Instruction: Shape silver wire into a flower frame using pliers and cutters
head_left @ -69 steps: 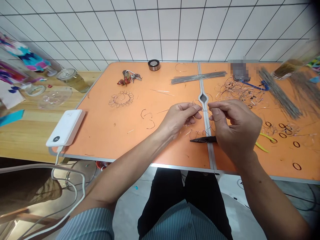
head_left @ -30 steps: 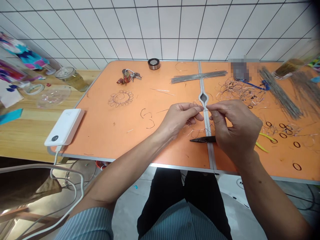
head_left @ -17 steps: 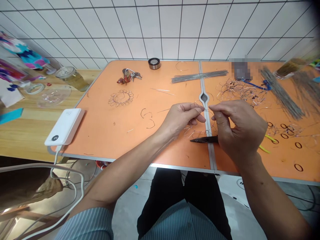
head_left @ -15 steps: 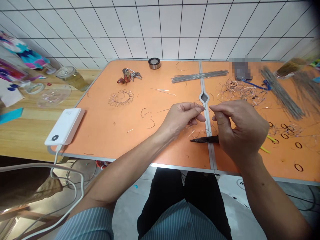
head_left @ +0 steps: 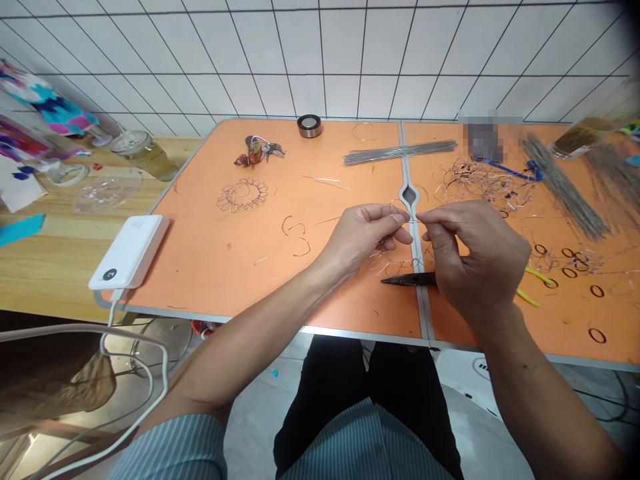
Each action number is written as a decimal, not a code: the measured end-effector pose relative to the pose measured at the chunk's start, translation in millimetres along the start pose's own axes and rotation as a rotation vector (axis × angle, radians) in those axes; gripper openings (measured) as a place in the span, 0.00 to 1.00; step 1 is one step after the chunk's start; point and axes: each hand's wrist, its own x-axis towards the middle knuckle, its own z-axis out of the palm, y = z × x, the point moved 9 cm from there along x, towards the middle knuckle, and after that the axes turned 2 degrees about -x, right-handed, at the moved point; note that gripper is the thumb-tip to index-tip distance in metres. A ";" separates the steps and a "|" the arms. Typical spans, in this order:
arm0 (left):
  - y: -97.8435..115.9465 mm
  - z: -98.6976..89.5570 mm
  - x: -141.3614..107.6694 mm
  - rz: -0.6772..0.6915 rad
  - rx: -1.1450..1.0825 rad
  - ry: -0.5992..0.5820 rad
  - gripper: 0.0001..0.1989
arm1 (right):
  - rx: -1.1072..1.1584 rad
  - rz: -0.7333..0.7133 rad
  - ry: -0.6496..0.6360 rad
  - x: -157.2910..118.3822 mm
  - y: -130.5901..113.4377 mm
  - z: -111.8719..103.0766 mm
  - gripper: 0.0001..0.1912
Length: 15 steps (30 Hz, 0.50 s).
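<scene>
My left hand [head_left: 373, 233] is closed in a pinch on a thin wire above the table's centre seam. Close by on its right, my right hand [head_left: 475, 257] pinches the wire too, thumb against forefinger; the wire is so fine that its shape between the hands is hard to make out. Pliers [head_left: 407, 280] with dark pointed jaws and yellow handles lie on the table beneath my right hand, which hides their middle. Loose curled wire pieces [head_left: 395, 265] lie just below my fingertips. A looped wire ring [head_left: 243, 195] rests flat to the left.
At the back lie a bundle of straight wires [head_left: 380, 155], a tape roll [head_left: 309, 126] and keys [head_left: 270, 151]. Tangled wire [head_left: 480, 183], another wire bundle [head_left: 567, 190] and several dark rings [head_left: 597, 335] are on the right. A white power bank [head_left: 130, 252] sits at the left edge.
My right hand has shifted slightly left, bringing its fingertips nearer my left hand. My left hand stays almost where it was, and the pliers have not moved.
</scene>
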 end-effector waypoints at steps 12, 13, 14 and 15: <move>-5.7 -0.7 3.5 0.003 -0.010 -0.028 0.06 | 0.013 -0.050 -0.040 2.3 -0.5 0.8 0.14; -5.5 -0.6 3.3 0.002 -0.008 -0.028 0.07 | 0.008 -0.054 -0.046 2.3 -0.4 0.6 0.14; -5.1 -0.6 3.0 -0.001 -0.006 -0.024 0.08 | 0.003 -0.059 -0.051 2.3 -0.4 0.2 0.14; -4.7 -0.4 2.7 -0.003 -0.005 -0.022 0.08 | 0.000 -0.062 -0.058 2.1 -0.3 -0.1 0.14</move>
